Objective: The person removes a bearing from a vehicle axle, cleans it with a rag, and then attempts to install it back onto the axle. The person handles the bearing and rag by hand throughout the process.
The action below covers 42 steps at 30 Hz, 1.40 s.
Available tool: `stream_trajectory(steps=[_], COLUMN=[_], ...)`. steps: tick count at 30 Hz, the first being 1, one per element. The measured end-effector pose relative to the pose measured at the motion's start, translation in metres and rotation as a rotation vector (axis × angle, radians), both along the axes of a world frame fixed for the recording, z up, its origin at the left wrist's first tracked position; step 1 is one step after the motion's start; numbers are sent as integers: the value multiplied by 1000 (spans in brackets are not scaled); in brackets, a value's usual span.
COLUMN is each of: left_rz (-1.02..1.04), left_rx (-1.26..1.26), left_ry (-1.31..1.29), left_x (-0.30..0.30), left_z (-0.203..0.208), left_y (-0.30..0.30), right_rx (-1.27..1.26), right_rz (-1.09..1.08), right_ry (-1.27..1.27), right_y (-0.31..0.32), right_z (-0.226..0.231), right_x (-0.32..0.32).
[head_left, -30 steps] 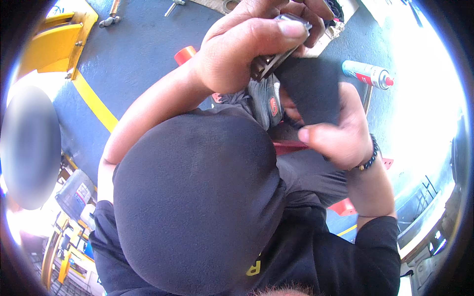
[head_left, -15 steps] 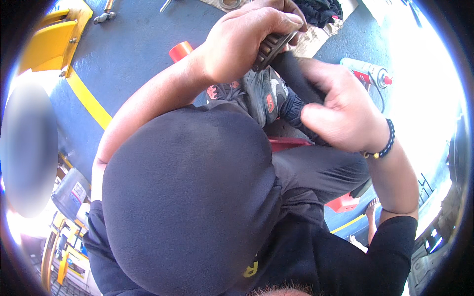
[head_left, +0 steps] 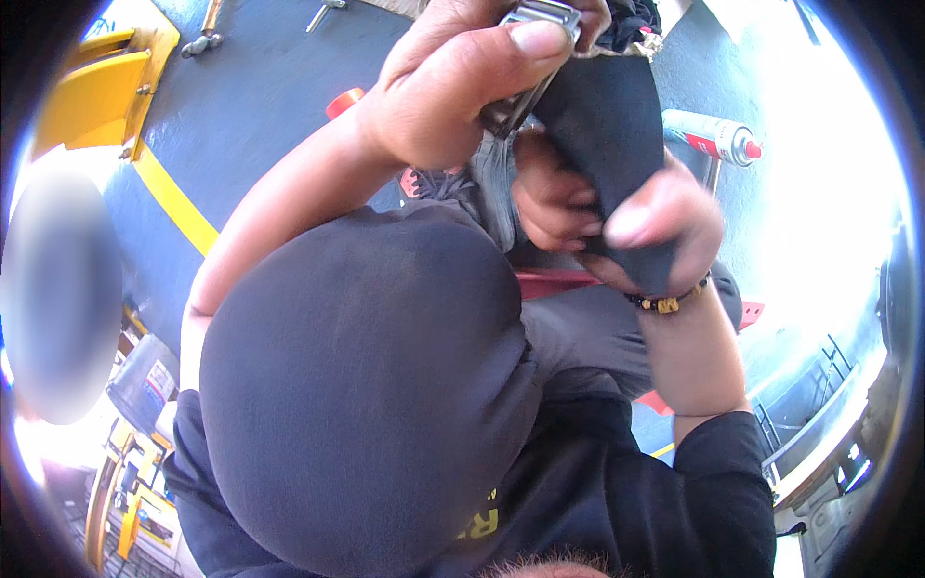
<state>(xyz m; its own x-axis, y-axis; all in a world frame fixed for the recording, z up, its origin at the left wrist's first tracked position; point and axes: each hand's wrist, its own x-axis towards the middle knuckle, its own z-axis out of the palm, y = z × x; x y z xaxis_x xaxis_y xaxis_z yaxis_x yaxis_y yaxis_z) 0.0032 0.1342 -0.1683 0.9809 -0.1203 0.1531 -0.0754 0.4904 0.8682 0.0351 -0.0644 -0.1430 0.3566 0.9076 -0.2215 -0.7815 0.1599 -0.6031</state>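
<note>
In front of my lap, my left hand [head_left: 448, 87] is closed around a dark metal roller bearing [head_left: 509, 111], its thumb pressed along the shiny rim. A matte black flexible strip [head_left: 612, 111] hangs beside the bearing and runs down to my right hand [head_left: 674, 226]. Its lower end is pinched between my right thumb and curled fingers. Motion blurs the right hand, which wears a beaded bracelet [head_left: 665, 304]. Whether the strip touches the bearing cannot be made out. Under the hands, a shoe [head_left: 434, 183] shows partly.
A spray can [head_left: 713, 138] with a red nozzle lies right of the strip. Black cloth [head_left: 631, 24] lies beyond it. At far left are a hammer [head_left: 202, 44], a metal tool [head_left: 325, 13] and a yellow metal frame [head_left: 92, 91]. An orange object [head_left: 344, 102] sits behind my left forearm.
My right hand has moved left and inward, and the black strip is now spread out in view. My left hand has turned the bearing and come slightly nearer, showing its shiny rim.
</note>
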Motion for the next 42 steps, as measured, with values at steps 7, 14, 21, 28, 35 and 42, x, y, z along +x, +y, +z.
stream_trajectory(steps=[7, 14, 21, 28, 35, 42], left_rz=[-30, -102, -17, 130, 258, 298], left_rx=[-218, -456, -467, -90, 175, 636], left_ry=[381, 471, 474, 271, 160, -324], left_x=[4, -5, -13, -12, -16, 1], left_z=[-2, -28, -15, -2, -4, -30], left_y=[9, 56, 44, 23, 20, 36], right_rx=[-615, -543, -256, -395, -334, -393], right_rz=[184, -159, -404, -267, -132, -179], right_ry=[-2299, -1740, -295, -536, -264, -408], right_y=[-9, -35, -21, 19, 42, 51], right_z=[0, -5, -45, -23, -1, -14], right_x=[28, 63, 29, 22, 37, 31])
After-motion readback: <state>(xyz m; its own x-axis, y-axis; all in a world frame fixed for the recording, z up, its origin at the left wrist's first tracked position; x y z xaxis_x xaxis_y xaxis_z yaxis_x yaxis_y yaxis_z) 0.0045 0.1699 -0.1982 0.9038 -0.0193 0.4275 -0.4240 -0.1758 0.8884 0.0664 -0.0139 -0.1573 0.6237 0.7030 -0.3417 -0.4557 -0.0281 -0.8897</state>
